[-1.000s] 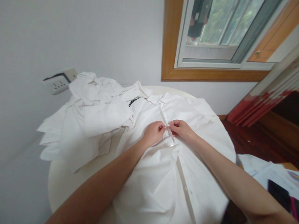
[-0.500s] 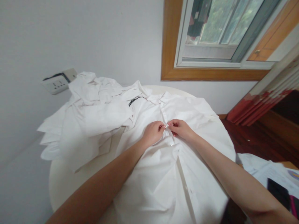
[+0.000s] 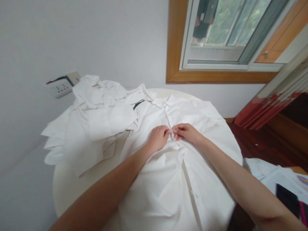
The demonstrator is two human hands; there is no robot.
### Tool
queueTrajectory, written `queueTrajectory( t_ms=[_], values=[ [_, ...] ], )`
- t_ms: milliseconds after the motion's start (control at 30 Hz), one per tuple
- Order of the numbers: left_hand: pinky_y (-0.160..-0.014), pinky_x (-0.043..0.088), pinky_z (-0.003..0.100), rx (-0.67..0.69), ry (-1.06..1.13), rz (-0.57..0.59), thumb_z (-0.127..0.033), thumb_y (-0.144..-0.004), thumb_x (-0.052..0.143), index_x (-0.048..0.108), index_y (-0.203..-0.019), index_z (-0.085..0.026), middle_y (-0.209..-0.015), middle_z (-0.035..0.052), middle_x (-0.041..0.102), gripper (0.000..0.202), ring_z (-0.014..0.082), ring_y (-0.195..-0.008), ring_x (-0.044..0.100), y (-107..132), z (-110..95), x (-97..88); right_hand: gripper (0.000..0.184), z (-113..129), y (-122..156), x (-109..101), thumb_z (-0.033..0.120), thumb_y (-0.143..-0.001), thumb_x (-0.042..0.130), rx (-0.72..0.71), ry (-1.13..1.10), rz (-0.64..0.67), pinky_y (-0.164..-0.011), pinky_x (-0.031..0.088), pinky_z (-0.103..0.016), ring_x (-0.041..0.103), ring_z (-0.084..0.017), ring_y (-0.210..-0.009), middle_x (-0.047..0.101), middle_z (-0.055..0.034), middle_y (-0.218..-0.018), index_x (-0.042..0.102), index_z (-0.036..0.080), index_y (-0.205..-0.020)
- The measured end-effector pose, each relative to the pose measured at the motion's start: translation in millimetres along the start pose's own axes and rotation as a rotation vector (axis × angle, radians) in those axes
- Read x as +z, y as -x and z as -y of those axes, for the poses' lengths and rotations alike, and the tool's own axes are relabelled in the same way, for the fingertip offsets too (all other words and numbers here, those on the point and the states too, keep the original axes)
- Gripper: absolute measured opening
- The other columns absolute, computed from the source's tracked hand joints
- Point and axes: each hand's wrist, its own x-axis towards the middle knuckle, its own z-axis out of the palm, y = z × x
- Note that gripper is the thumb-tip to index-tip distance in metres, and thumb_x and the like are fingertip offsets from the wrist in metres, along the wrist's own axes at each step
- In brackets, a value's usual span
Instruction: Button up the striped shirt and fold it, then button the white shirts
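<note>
A white button-up shirt (image 3: 154, 186) lies front side up, its collar toward the wall and its lower front open in a long gap. At the front placket, my left hand (image 3: 158, 138) pinches the cloth edge between thumb and forefinger. Right beside it, my right hand (image 3: 185, 132) grips the other side of the same placket, fingertips nearly touching the left ones. Any button between the fingers is too small to make out. Small buttons show faintly along the lower placket.
Under the shirt stands a round cream table (image 3: 69, 189). Several folded white garments (image 3: 101, 118) are heaped on its left, near a wall socket (image 3: 60, 86). At right are papers (image 3: 276, 176), a dark phone-like object (image 3: 287, 197) and a red-and-white curtain (image 3: 255, 112). A wood-framed window (image 3: 176, 41) is ahead.
Both hands stay at the same spot on the placket. The right fingers have shifted slightly and the lower ones now curl closer under the cloth edge.
</note>
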Motion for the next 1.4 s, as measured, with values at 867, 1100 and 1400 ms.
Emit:
queueTrajectory(
  t_ms=[867, 1100, 1400],
  values=[
    [-0.07, 0.038, 0.027, -0.056, 0.01, -0.004, -0.024, -0.089, 0.046, 0.062, -0.072, -0.018, -0.076, 0.004, 0.065, 0.025, 0.0168, -0.074, 0.057, -2.7, 0.4, 4.0, 0.008, -0.1, 2.8, 20.8, 0.024, -0.076, 0.059, -0.058, 0.294, -0.221, -0.044, 0.044, -0.017, 0.058, -0.01, -0.049, 0.063, 0.0006, -0.057, 0.061, 0.016, -0.074],
    [-0.068, 0.036, 0.026, -0.11, 0.039, 0.02, -0.023, -0.087, 0.046, 0.063, -0.07, -0.018, -0.074, 0.0033, 0.064, 0.025, 0.0159, -0.072, 0.055, -4.4, -1.4, 2.7, 0.008, -5.9, -0.1, 18.1, 0.023, -0.074, 0.061, -0.078, 0.34, -0.235, -0.048, 0.045, -0.019, 0.058, -0.01, -0.05, 0.065, -0.0009, -0.06, 0.065, 0.016, -0.072],
    [-0.063, 0.034, 0.025, -0.136, 0.056, 0.012, -0.023, -0.085, 0.047, 0.063, -0.065, -0.017, -0.068, 0.0024, 0.062, 0.026, 0.0149, -0.067, 0.053, -6.0, -2.3, 2.3, 0.012, 4.2, 4.7, 16.9, 0.024, -0.073, 0.063, -0.044, 0.322, -0.184, -0.051, 0.045, -0.02, 0.057, -0.01, -0.052, 0.067, -0.002, -0.063, 0.069, 0.013, -0.076]
  ],
)
